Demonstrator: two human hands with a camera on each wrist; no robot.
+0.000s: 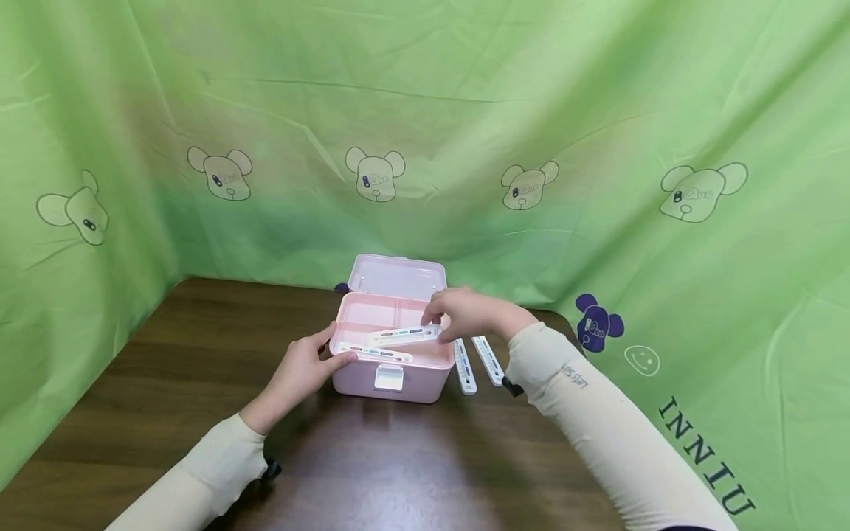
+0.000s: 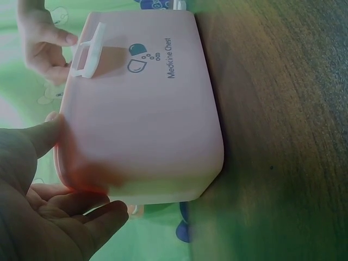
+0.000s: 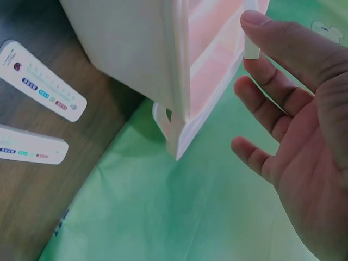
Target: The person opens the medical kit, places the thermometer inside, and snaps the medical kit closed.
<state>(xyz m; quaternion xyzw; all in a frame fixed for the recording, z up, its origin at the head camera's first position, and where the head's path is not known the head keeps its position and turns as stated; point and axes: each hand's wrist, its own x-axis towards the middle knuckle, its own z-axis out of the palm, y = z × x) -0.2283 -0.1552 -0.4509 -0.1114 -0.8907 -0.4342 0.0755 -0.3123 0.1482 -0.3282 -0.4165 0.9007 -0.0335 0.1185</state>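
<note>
A pink medicine chest (image 1: 418, 385) stands on the table with its lid (image 1: 398, 277) raised at the back. My left hand (image 1: 302, 371) holds its front left corner, thumb at the front rim and fingers along the left side. Over the chest's opening, my right hand (image 1: 468, 313) pinches one end of a flat white thermometer (image 1: 403, 336) between thumb and fingers; that end shows in the right wrist view too. Another white thermometer (image 1: 377, 353) lies along the front inside the chest. To the right, two similar thermometers, one nearer (image 1: 465, 369) and one farther (image 1: 488, 360), lie on the table.
Dividers (image 1: 397, 313) split the rear of the chest into compartments. A white latch (image 1: 389, 377) is on its front. Green cloth (image 1: 438, 110) with printed bear heads hangs behind and beside the brown wooden table (image 1: 219, 346).
</note>
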